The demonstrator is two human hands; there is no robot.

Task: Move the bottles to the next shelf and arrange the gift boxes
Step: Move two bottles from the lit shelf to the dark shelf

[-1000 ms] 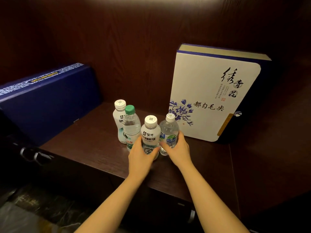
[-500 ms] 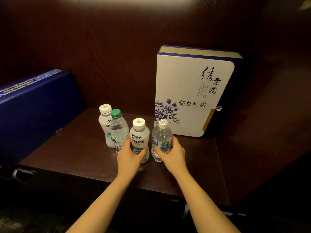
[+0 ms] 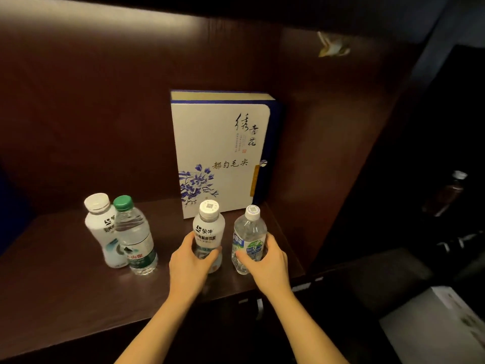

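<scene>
My left hand [image 3: 191, 261] grips a white drink bottle [image 3: 209, 229] with a white cap. My right hand [image 3: 265, 261] grips a clear water bottle [image 3: 249, 232] with a blue-green label. Both bottles stand apart from the other two, over the right part of the dark wooden shelf [image 3: 65, 279]. A second white bottle [image 3: 101, 227] and a clear green-capped bottle [image 3: 133, 235] stand together at the left. A white gift box [image 3: 220, 143] with blue flowers and dark writing stands upright against the back wall.
A dark wooden side panel [image 3: 328, 166] closes the shelf on the right. Beyond it, a dim compartment holds a dark bottle [image 3: 446, 195]. A pale box [image 3: 433, 324] lies at the lower right. The shelf's front edge runs below my wrists.
Both hands have carried their two bottles to the right, away from the pair at the left. The view has swung right, and the blue gift box at the left has left the frame.
</scene>
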